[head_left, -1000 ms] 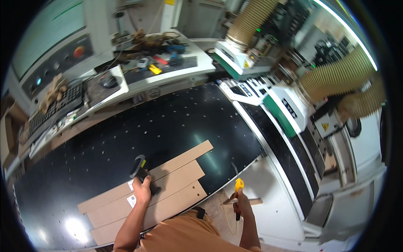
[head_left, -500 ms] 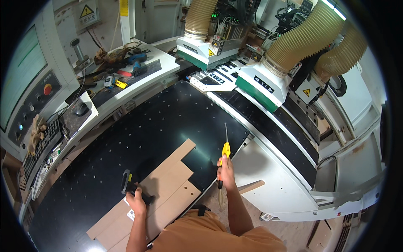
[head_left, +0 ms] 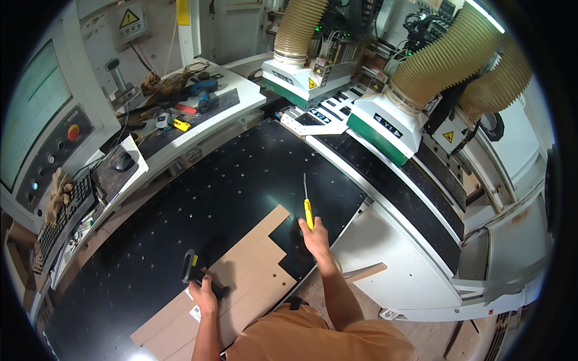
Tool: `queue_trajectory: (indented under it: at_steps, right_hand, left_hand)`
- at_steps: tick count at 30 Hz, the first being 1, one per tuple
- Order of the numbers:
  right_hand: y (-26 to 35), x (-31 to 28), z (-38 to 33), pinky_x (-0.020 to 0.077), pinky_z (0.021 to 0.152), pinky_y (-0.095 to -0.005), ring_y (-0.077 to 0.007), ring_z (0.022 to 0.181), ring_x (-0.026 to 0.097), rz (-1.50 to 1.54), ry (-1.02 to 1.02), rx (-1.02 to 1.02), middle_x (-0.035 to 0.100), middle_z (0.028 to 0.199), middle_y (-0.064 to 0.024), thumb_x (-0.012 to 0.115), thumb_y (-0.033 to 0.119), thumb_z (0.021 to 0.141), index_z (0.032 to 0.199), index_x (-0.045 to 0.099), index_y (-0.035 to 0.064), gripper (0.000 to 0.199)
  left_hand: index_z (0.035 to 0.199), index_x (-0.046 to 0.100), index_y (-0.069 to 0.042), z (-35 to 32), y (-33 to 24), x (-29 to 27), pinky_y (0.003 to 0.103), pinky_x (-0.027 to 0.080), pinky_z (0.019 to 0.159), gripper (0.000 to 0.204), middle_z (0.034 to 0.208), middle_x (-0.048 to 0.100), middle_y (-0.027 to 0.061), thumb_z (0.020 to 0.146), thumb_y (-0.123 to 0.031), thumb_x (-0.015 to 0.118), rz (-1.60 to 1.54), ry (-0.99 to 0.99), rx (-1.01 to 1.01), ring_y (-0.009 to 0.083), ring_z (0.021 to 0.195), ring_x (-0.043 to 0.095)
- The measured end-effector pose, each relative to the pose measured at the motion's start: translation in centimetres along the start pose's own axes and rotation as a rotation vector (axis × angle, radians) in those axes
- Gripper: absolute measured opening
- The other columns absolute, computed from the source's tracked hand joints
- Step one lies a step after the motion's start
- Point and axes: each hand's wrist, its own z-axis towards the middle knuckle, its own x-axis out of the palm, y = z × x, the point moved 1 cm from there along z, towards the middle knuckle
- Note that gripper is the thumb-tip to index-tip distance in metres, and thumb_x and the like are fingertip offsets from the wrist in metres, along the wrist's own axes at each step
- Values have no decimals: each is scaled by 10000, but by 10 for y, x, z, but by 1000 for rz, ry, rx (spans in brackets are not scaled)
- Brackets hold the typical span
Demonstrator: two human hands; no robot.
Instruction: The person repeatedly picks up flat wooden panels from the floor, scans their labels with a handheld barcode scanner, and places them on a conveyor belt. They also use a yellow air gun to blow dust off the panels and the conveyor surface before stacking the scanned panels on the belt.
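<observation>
My left hand (head_left: 205, 296) is closed round a black handheld barcode scanner (head_left: 191, 269) with a yellow mark on its head. It is over light-brown boards (head_left: 253, 289), which lie side by side on the black table (head_left: 180, 231). White labels (head_left: 195, 313) show next to this hand, and two dark holes mark the board nearer to me. My right hand (head_left: 315, 239) grips a yellow air blow gun (head_left: 308, 213) with a long thin metal nozzle. That nozzle points away from me over the table, right of the boards' far end. Fingers hide the gun's lower part.
At the left stand a control panel with a red knob (head_left: 73, 132), a keyboard (head_left: 63, 213) and a mouse (head_left: 122, 161). Tools cover a white bench (head_left: 241, 99) behind. Machine heads with ribbed hoses (head_left: 424, 63) rise at the far right. A board strip (head_left: 368, 272) lies beside my right forearm.
My right hand has moved left with the air blow gun, whose nozzle now leans slightly left. The view has shifted a little; my left hand still holds the scanner over the boards.
</observation>
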Motion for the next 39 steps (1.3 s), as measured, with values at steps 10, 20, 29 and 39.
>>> queue_trajectory:
  at_steps: [10, 20, 29, 39]
  right_hand:
    - [-4, -17, -34, 304, 312, -249, -109, 365, 364, 697, 74, 264, 472, 603, 14, 577, 581, 930, 1095, 623, 143, 470]
    - [1, -20, -67, 320, 427, -253, -133, 506, 402, 559, 146, 57, 526, 713, -83, 462, 550, 1010, 1147, 570, -72, 646]
    - [1, -23, -67, 329, 434, -276, -152, 520, 403, 536, 187, 126, 547, 752, -119, 408, 545, 1033, 1235, 551, -126, 715]
    - [14, -30, -72, 332, 445, -266, -145, 544, 410, 548, 204, 165, 581, 850, -148, 420, 558, 1026, 1246, 530, -122, 724]
  left_hand:
    - [1109, 605, 48, -19, -31, -39, 416, 520, 820, 537, 925, 672, 214, 795, -388, 620, 395, 31, -186, 321, 877, 668]
    - [955, 608, 68, -30, -26, -52, 392, 521, 741, 439, 815, 648, 198, 789, -335, 657, 272, 14, 0, 277, 783, 653]
    - [1009, 606, 63, -30, -21, -49, 367, 517, 741, 471, 821, 644, 150, 812, -360, 669, 259, 40, -49, 232, 787, 637]
    - [997, 614, 59, -28, -21, -46, 385, 516, 747, 481, 842, 657, 174, 816, -383, 671, 268, 28, -12, 263, 797, 648]
